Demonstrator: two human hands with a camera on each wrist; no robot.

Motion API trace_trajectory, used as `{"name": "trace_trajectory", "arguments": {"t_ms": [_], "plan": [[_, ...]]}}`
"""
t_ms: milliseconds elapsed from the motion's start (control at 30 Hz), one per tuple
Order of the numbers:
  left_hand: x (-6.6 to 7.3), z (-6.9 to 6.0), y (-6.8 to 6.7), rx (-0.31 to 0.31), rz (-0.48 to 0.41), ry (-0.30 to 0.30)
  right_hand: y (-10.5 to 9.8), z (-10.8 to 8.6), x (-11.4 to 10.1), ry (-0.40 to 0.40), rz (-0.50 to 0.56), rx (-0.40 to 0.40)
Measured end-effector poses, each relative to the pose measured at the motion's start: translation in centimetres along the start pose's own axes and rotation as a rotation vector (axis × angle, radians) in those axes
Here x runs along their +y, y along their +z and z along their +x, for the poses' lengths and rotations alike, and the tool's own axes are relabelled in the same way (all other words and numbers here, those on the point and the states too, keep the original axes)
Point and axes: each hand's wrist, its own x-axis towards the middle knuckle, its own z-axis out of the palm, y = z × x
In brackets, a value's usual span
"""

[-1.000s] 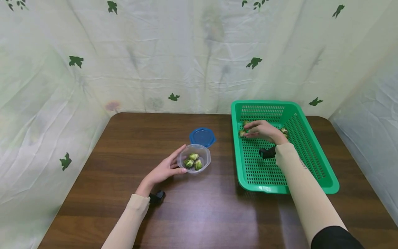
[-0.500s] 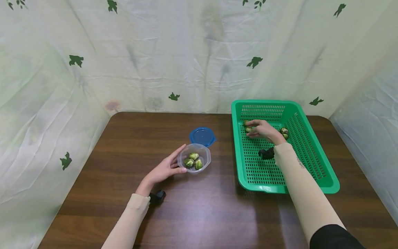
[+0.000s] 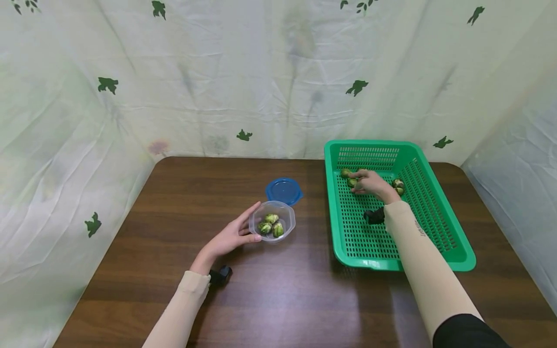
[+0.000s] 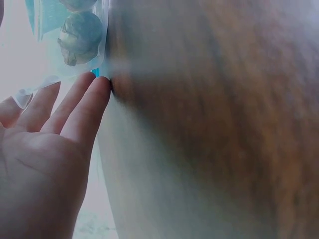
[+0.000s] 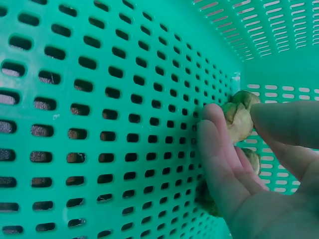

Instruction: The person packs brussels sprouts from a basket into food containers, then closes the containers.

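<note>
My left hand (image 3: 229,236) holds a clear plastic container (image 3: 288,229) by its left side, thumb at the near edge and fingers along the far side. Several Brussels sprouts (image 3: 277,229) lie in it. In the left wrist view, the fingertips touch the container wall below a sprout (image 4: 79,39). Inside the green basket (image 3: 337,241), my right hand (image 3: 372,185) pinches a Brussels sprout (image 5: 240,122) between thumb and fingers. Another sprout (image 3: 345,172) sits by the basket's left wall, and a lower one (image 5: 207,199) is partly hidden behind the fingers.
More sprouts (image 3: 398,183) lie towards the basket's right side. A blue lid (image 3: 284,191) rests on the wooden table (image 3: 209,193) just behind the container. A patterned cloth (image 3: 196,72) hangs behind the table.
My right hand has shifted slightly right inside the basket, and a sprout has come away from the left wall with it. My left hand and the container have stayed in place.
</note>
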Motion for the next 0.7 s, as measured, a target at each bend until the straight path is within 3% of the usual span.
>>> {"name": "trace_trajectory", "arguments": {"t_ms": [300, 700], "plan": [[0.0, 0.0, 0.0, -0.002, -0.007, -0.004, 0.0, -0.2, 0.1, 0.015, 0.079, 0.033], [-0.1, 0.0, 0.0, 0.001, -0.006, -0.009, -1.0, -0.8, -0.9, -0.031, 0.128, 0.056]]}}
